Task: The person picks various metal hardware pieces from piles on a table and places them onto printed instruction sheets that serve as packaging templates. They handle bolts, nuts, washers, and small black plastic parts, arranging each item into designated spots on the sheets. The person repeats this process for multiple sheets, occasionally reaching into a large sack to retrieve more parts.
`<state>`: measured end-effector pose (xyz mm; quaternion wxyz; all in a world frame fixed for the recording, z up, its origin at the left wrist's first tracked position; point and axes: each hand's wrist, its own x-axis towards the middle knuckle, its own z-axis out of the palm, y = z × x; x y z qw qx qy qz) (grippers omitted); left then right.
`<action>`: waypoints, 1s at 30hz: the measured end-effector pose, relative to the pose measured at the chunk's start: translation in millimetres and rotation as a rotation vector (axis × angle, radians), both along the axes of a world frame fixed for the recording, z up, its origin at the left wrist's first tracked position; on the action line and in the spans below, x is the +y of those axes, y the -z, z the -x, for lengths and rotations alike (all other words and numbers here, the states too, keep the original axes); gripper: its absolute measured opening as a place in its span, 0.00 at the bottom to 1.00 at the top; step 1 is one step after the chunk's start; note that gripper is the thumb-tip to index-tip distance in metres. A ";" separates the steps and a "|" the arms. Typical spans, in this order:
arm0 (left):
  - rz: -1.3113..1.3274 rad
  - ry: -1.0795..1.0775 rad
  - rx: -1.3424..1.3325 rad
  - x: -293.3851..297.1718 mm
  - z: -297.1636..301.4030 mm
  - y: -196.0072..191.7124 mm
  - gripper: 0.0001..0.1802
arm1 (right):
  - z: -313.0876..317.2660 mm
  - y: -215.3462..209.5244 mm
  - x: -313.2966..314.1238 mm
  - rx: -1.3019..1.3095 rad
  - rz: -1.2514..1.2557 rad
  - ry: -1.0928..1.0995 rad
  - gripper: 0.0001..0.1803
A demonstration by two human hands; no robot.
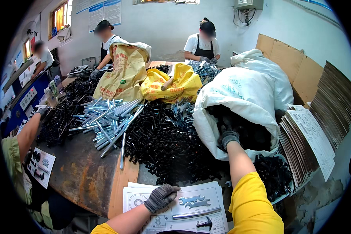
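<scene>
My left hand (pixel 161 198), in a grey glove, rests palm down on a printed parts sheet (pixel 134 193), its index finger stretched to the right. Beside it on the sheet lie two silver open-ended wrenches (pixel 195 201), a metal tube (pixel 197 213) and a black T-shaped part (pixel 205 223). My right hand (pixel 229 137), also gloved, reaches into the mouth of a white woven sack (pixel 238 87) holding dark parts. Its fingertips blend into the dark contents, so any grip is hidden. A heap of small black parts (pixel 171 144) spreads between my hands and the far sacks.
Silver tubes (pixel 105 117) lie piled at centre left, before a beige sack (pixel 119 74) and a yellow sack (pixel 175 85) with a wooden-handled tool. A tub of black parts (pixel 271 175) and stacked cardboard (pixel 298 140) stand right. Co-workers work at the left and far side.
</scene>
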<state>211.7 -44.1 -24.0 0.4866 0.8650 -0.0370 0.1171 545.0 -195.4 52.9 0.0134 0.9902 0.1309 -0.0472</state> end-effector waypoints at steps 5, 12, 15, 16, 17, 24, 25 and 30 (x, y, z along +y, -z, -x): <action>0.007 0.012 -0.026 2.3 0.5 4.9 0.13 | -9.1 1.9 7.0 -0.032 0.146 0.028 0.33; -0.001 0.009 -0.013 2.4 -0.5 0.2 0.13 | -31.8 -12.1 -9.2 0.013 -0.001 -0.007 0.23; 0.004 0.014 -0.015 2.1 -0.4 2.1 0.13 | -42.8 -2.9 -21.7 -0.142 -0.090 -0.042 0.22; 0.008 0.021 -0.021 2.0 -1.3 3.3 0.13 | -48.2 2.2 -29.0 -0.211 -0.110 -0.063 0.22; 0.009 0.017 -0.013 1.5 -1.2 3.0 0.13 | -47.3 -0.1 -32.1 -0.218 -0.137 -0.028 0.22; 0.013 -0.025 -0.025 -1.1 1.1 1.2 0.14 | -4.0 -0.1 -67.2 -0.561 -0.703 -0.273 0.17; 0.038 -0.031 -0.029 -1.4 1.4 2.8 0.14 | 16.7 -10.1 -67.5 -0.538 -0.792 -0.313 0.16; 0.260 -0.034 -0.060 2.4 0.0 -7.8 0.42 | 132.8 -34.8 -36.8 0.018 -0.673 -0.742 0.16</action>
